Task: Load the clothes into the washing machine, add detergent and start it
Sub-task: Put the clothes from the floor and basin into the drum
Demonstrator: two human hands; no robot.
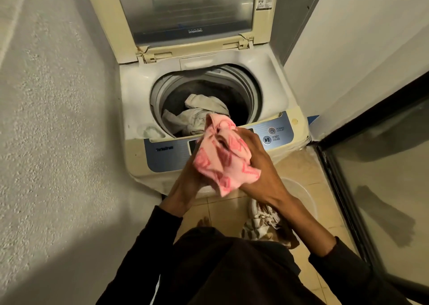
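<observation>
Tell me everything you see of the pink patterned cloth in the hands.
The pink cloth with a darker pink-red pattern looks soft and knitted, bunched and crumpled. The left hand and right hand grip it together in the air, in front of the washing machine's blue control panel, not yet in the drum.

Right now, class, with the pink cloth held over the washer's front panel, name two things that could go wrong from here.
1. Both hands, left and right, hold the pink cloth above the control panel, not the drum. Released here, it would probably land on the panel or floor.
2. The right hand is near the start button; a brush might press it before the clothes in the basket are loaded.
</observation>
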